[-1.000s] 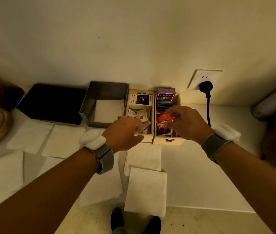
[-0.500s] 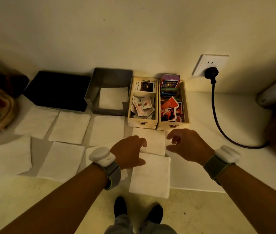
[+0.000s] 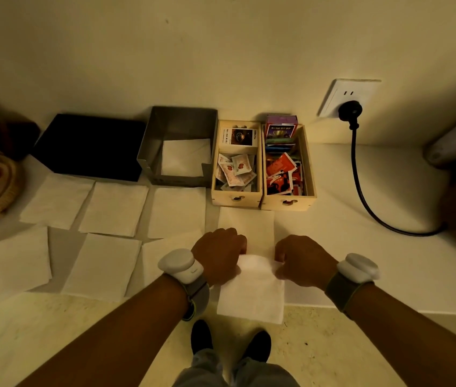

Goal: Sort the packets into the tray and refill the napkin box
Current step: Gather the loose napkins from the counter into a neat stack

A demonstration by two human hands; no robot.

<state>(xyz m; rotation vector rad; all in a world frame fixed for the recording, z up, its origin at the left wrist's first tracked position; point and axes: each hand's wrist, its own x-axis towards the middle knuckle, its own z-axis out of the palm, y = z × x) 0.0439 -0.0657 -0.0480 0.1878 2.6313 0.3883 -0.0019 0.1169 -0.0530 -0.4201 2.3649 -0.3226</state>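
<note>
Napkin [image 3: 250, 289] at lower centre pinched at top corners by left hand [image 3: 219, 256] and right hand [image 3: 302, 261], fingers curled shut, likely for transfer to box [image 3: 178, 148] upper centre; packets [image 3: 235, 170] seem already sorted.

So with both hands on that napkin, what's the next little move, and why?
Probably lift the napkin and carry it to the metal box. Both the left hand and right hand pinch its far edge, and the box holds only a little paper, with more napkins spread on the counter.

Dim yellowish light, dark shadowed side edges, wide-angle bending, slight softness
</note>
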